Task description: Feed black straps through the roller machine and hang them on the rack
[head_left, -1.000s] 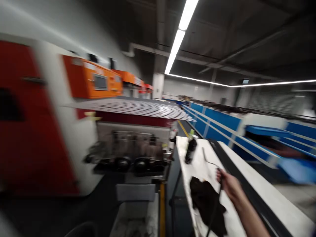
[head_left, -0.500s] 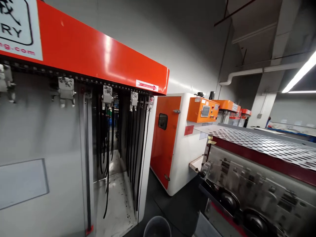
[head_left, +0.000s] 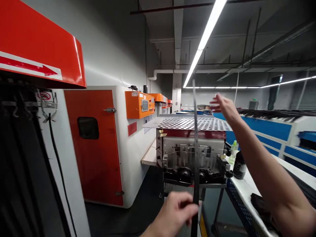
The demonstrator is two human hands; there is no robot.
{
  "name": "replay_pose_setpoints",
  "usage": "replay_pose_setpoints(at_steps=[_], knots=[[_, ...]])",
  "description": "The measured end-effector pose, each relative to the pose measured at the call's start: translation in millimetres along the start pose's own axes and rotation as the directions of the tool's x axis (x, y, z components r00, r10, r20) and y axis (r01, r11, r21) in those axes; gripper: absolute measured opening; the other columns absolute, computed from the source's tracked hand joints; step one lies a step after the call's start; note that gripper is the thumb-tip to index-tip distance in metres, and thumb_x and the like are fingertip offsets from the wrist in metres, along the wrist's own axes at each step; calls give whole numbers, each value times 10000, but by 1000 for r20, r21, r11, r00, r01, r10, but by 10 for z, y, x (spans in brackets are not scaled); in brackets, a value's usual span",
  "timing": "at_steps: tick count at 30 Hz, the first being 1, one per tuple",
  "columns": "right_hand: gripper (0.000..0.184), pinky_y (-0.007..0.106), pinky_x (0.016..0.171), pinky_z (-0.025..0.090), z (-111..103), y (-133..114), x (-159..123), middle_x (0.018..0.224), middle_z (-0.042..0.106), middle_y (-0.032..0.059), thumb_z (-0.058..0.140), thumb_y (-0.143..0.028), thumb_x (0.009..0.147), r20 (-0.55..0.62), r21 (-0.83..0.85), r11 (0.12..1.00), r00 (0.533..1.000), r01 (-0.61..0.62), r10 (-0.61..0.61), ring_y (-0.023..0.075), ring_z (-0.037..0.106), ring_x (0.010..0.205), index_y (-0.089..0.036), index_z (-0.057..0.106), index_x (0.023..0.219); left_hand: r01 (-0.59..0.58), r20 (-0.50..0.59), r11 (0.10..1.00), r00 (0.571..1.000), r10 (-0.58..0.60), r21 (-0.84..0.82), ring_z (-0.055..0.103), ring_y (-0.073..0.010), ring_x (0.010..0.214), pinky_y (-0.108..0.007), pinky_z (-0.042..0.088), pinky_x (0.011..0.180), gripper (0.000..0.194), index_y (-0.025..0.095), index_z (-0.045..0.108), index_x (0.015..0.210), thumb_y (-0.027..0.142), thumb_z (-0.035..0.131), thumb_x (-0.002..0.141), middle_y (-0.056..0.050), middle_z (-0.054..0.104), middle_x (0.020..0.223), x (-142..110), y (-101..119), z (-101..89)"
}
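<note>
Strap [head_left: 196,158]: black, perhaps greyer toward the top, lower middle of the frame
Hood [head_left: 37,42]: glossy red, white band with a red arrow, upper left
Cabinet door [head_left: 98,168]: orange-red, set in white, left of centre
Control box [head_left: 138,104]: orange, centre left
Deck [head_left: 192,123]: grey, rows of dark holes, centre
Deck band [head_left: 187,134]: dark red, centre
Panels [head_left: 266,129]: blue, white rails, right
Bench edge [head_left: 240,210]: blue, dotted, white top above, lower right

Left hand [head_left: 174,214] low and closed, right arm [head_left: 261,161] raised, fingers [head_left: 222,105] spread
</note>
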State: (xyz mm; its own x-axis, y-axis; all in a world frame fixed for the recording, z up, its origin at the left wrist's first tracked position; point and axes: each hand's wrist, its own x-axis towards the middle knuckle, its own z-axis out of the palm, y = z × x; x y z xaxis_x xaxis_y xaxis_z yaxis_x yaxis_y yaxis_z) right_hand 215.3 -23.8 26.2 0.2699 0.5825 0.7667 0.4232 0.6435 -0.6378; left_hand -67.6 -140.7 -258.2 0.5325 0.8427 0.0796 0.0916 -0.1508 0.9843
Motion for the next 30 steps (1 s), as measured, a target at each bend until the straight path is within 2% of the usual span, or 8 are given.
replay_pose_setpoints(at_steps=[3,7,10,12,16,23,26,30], knots=[[605,215,524,487,67,142,-997,867,700,130,438,-622,907,216,-72,994,972,-81,95,120,637,613,-68,670,977,-156,76,987,984,158,-28,530,-110,474,-251,435,511,246,161,658,689,394,667,766,22,578,540,396,383,-161],[463,194,412,414,266,352,-2306,635,597,3,549,-590,872,616,-50,926,719,-373,323,107,545,507,-138,641,828,-231,107,970,965,238,-72,518,-109,436,-242,445,460,299,148,617,670,430,697,734,23,553,499,718,598,-263],[380,186,418,407,471,494,-2681,591,521,-52,654,-534,824,607,69,894,730,-443,315,75,461,463,-174,548,767,-279,84,959,955,283,-51,459,-64,428,-197,352,415,309,132,629,697,419,745,700,31,549,539,838,621,-317],[370,190,435,433,545,552,-2680,607,511,-53,681,-509,809,618,114,877,724,-468,306,84,478,497,-182,517,760,-251,93,965,962,257,-71,400,-38,403,-184,285,394,319,131,634,784,419,749,705,50,525,535,944,716,-380],[322,226,513,509,481,450,-2342,696,553,-21,638,-479,851,753,47,906,610,-421,245,124,569,618,-172,544,821,-280,196,954,935,296,-106,445,-25,487,-163,293,419,284,115,648,842,394,672,794,-31,637,750,1307,1320,-588],[295,248,586,538,284,31,-1181,671,551,-24,617,-431,868,493,-61,982,860,181,-128,135,634,636,-198,502,728,-572,97,817,812,576,-73,481,-51,590,-250,357,532,122,113,647,719,189,700,799,-31,560,711,1900,2833,-757],[253,259,587,547,328,126,-937,686,596,-11,614,-407,868,425,-81,962,882,260,-203,151,656,653,-199,529,751,-628,37,778,777,628,-7,436,-40,549,-283,332,548,130,114,624,694,127,714,786,3,507,642,2008,3053,-693],[223,267,616,543,403,380,-929,727,635,13,584,-392,889,397,-119,939,882,323,-253,166,673,696,-188,577,799,-672,32,739,741,671,48,459,-43,533,-291,326,556,124,129,607,718,138,688,812,21,495,639,2056,2943,-628]])
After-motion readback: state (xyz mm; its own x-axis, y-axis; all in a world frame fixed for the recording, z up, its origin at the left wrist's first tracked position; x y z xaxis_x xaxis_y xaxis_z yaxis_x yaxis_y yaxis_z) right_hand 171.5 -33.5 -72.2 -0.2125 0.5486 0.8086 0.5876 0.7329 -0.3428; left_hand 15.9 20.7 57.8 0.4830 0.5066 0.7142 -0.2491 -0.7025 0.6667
